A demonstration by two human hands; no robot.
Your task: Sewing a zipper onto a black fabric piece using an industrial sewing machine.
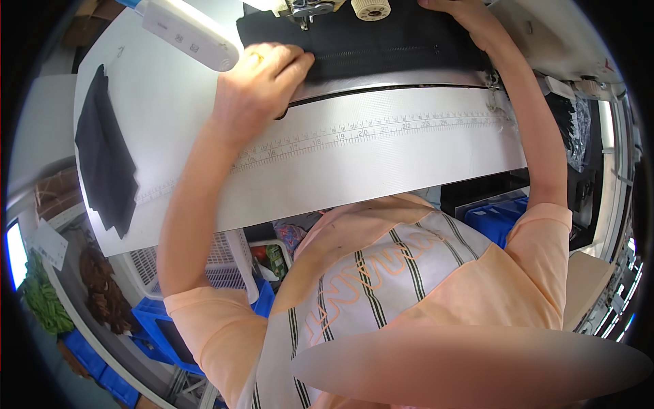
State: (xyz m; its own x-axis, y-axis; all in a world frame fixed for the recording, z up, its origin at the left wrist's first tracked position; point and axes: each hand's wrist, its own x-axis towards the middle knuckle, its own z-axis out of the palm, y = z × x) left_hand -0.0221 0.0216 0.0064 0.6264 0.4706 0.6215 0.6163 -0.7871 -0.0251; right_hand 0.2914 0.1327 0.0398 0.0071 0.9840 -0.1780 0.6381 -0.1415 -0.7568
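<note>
Left hand [262, 78] half curled on the left edge of the black cloth [388, 54] under the sewing machine [371, 8], right hand [466, 15] at the cloth's far right, grip cut off, I judged it soft, best held by its edges.

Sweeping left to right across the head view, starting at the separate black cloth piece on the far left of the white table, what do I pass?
Separate black cloth piece → left hand → cream dial → right hand → clear plastic.
</note>
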